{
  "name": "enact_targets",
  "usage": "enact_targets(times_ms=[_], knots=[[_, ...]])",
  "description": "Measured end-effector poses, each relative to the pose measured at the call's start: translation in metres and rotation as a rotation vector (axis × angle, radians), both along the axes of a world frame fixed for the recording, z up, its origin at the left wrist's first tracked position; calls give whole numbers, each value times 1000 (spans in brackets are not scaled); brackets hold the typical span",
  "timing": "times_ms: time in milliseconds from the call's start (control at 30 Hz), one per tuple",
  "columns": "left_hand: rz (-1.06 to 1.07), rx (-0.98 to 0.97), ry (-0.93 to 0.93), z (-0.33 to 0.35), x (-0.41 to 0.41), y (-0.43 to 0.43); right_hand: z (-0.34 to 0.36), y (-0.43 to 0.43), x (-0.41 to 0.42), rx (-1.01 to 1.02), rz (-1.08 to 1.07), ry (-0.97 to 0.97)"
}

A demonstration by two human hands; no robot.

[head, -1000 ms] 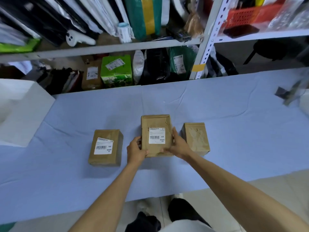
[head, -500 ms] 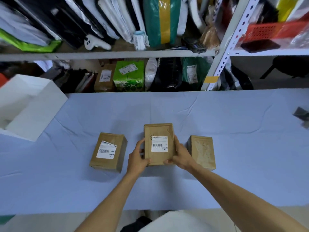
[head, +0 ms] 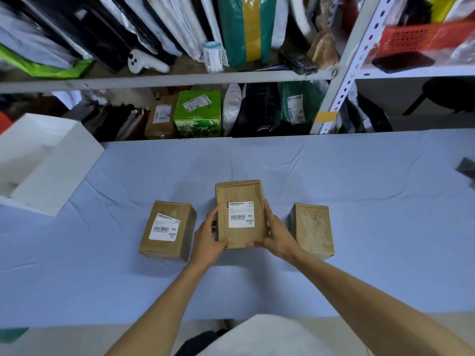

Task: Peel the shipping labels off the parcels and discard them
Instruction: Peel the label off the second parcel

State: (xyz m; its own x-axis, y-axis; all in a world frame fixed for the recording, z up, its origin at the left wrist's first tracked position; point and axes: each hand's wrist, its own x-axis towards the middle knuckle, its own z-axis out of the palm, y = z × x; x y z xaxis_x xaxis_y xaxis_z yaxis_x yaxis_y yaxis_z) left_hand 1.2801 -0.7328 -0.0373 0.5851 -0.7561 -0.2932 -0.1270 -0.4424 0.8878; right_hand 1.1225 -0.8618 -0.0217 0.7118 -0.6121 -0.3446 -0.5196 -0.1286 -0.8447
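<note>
Three brown cardboard parcels stand in a row on the blue table point(head: 359, 191). The middle parcel point(head: 240, 194) carries a white shipping label point(head: 241, 214) on top. My left hand point(head: 208, 238) grips its left side and my right hand point(head: 276, 233) grips its right side, thumbs at the near edge. The left parcel point(head: 167, 229) has a white label point(head: 164, 227) with one corner lifted. The right parcel point(head: 312, 231) shows only torn label residue on top.
An open white box point(head: 59, 165) sits at the table's left edge. A dark object point(head: 466, 168) lies at the far right edge. Behind the table, metal shelves point(head: 180, 79) hold many bags and labelled parcels.
The view tilted upward and came closer, so the shelves show more. Both hands stay on the middle parcel, which has shifted slightly away from the right parcel.
</note>
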Motion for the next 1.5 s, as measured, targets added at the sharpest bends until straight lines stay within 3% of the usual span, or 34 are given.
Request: enact_targets(times_ms=[200, 433, 967, 1500], knots=[[-24, -1, -32, 3, 4, -5, -5, 8, -4, 6, -101, 12], [26, -13, 58, 3, 1, -8, 4, 2, -4, -43, -75, -29], [-111, 116, 42, 11, 6, -16, -5, 9, -10, -70, -100, -30], [-115, 133, 28, 12, 7, -20, -3, 10, -9, -118, -77, -5]])
